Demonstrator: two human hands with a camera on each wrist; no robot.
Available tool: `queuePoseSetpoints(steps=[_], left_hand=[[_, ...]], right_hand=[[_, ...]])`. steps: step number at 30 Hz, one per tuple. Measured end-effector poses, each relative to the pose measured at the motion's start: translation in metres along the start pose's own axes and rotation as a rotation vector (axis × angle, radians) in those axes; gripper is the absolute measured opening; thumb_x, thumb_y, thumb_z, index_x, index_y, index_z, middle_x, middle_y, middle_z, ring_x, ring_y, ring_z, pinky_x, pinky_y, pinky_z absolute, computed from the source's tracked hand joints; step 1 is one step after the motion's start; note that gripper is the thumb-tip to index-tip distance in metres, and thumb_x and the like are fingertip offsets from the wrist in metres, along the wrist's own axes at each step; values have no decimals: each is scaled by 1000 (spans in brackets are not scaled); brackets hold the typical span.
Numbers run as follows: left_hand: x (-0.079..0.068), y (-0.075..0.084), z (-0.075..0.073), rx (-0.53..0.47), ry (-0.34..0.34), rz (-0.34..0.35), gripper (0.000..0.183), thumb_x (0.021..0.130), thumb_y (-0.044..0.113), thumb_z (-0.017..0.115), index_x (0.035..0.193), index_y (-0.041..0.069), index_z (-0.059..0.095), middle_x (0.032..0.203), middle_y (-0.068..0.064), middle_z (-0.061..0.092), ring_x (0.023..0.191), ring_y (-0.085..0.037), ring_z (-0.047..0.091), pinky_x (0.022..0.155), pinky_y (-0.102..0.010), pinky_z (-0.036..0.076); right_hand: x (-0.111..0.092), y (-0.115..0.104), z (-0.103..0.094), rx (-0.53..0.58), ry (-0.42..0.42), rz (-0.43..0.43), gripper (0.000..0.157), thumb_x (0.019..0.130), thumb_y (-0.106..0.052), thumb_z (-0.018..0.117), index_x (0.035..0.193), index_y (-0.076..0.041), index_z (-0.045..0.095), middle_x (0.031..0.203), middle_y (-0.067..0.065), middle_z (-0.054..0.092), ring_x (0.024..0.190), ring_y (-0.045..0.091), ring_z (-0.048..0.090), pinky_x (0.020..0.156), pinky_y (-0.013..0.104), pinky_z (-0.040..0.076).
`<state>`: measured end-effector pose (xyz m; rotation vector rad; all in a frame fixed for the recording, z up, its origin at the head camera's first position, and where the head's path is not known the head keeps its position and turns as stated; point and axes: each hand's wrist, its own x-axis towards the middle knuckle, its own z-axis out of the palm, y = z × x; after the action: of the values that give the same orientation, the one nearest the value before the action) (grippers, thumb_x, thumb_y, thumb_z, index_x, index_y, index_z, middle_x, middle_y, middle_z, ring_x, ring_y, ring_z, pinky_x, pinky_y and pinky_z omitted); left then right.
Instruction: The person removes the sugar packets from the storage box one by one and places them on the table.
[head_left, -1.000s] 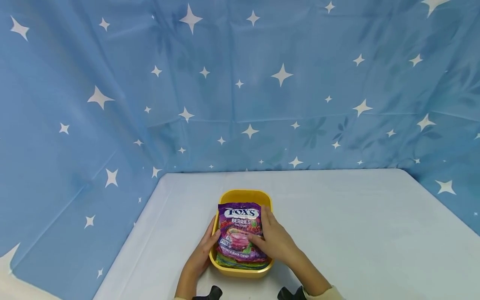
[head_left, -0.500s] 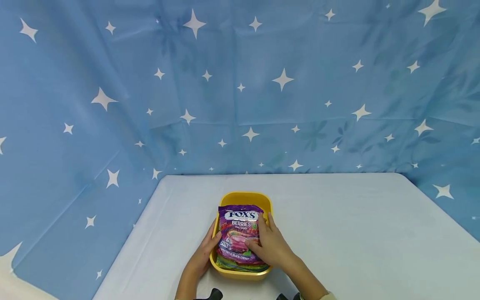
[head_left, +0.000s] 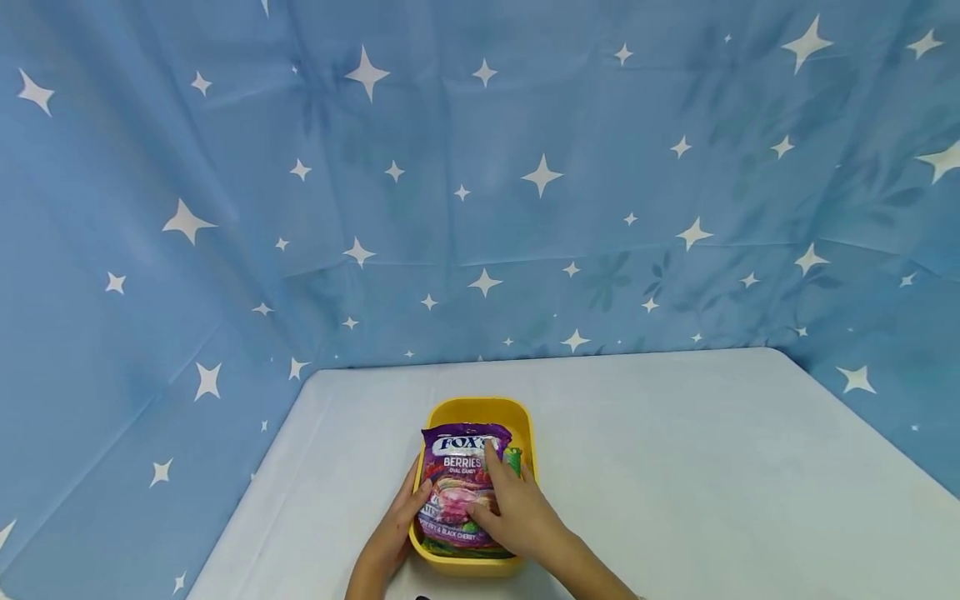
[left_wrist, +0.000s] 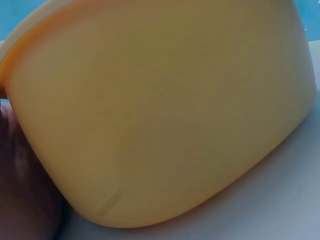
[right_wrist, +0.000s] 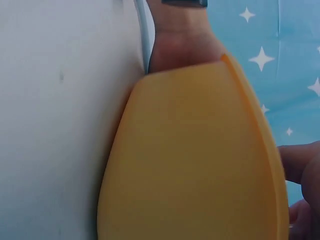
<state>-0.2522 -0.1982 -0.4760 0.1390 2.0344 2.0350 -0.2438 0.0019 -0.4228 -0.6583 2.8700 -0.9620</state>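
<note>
Candy bag [head_left: 456,477], purple, under right fingers [head_left: 501,472], in yellow tub [head_left: 487,408]

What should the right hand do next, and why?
Probably nudge the glossy purple rectangular FOX'S candy bag slightly right. Its upper-left corner appears to overlap the left rim of the yellow rounded-rectangular plastic tub, and green packaging shows past the bag's right edge. The right hand touches the bag; the left hand holds the tub.

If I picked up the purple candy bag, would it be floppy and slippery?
The purple bag would probably bend, since its wrapper looks thin and crinkly at the top. Its shiny surface might feel slippery. It likely won't roll, as it looks flattish in the yellow tub.
</note>
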Motion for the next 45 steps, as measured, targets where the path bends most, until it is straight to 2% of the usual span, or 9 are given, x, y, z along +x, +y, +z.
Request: queuePoseSetpoints(steps=[7,22,29,34,37,39,41,43,45], left_hand=[[-5,-1,-1,-10,15,12,72,95,42,34,147,14,-8,150,-26,2,133,-42,20,109,-55,19],[3,-4,2,-47,-51,43,72,96,44,32,147,14,-10,151,-23,-7,136,-43,9,110,-56,12],[-1,-2,1,-66,-23,42,74,95,44,34,147,13,-9,151,-23,-8,137,-43,1,109,-59,3],[-2,-3,1,-74,-35,65,73,96,42,32,146,10,-11,150,-23,-14,136,-44,-8,108,-59,-3],[-3,-4,0,-67,-34,64,72,96,42,31,146,10,-10,150,-24,-11,136,-44,-3,109,-59,-1],[-3,-4,0,-67,-34,57,72,96,43,31,146,11,-9,151,-24,-7,136,-44,2,109,-58,3],[-3,-4,0,-69,-42,64,71,96,42,31,146,11,-9,151,-23,-7,137,-42,0,109,-58,0],[-2,-3,0,-71,-49,70,71,96,42,31,146,10,-9,151,-22,-9,138,-41,-5,108,-57,-3],[-2,-2,0,-70,-54,77,72,97,42,31,146,9,-10,151,-21,-13,137,-40,-11,107,-57,-7]], right_hand=[[-3,-11,4,59,5,-6,81,86,-37,60,146,-9,15,142,22,36,122,39,46,94,53,42],[-2,-20,8,203,54,-14,78,86,-32,59,148,-16,13,147,26,21,124,49,38,86,63,40],[1,-17,4,220,126,-151,64,89,-4,52,145,-5,21,146,20,28,130,36,35,99,49,36],[3,-15,6,291,190,-164,65,85,8,49,144,-8,27,144,18,34,130,35,36,98,45,38],[5,-13,8,378,202,-142,65,85,9,48,143,-10,29,145,18,34,128,35,38,94,41,44],[5,-12,9,432,207,-122,65,85,9,47,143,-11,30,144,19,33,121,34,47,87,34,50],[5,-9,7,460,218,-88,65,85,8,48,143,-13,30,144,19,35,100,29,59,73,26,54],[6,-5,4,484,239,-63,64,84,8,48,143,-13,31,143,20,35,85,23,60,63,20,51],[6,-2,0,507,269,-39,64,84,7,49,142,-13,32,142,21,36,81,22,60,60,17,49]])
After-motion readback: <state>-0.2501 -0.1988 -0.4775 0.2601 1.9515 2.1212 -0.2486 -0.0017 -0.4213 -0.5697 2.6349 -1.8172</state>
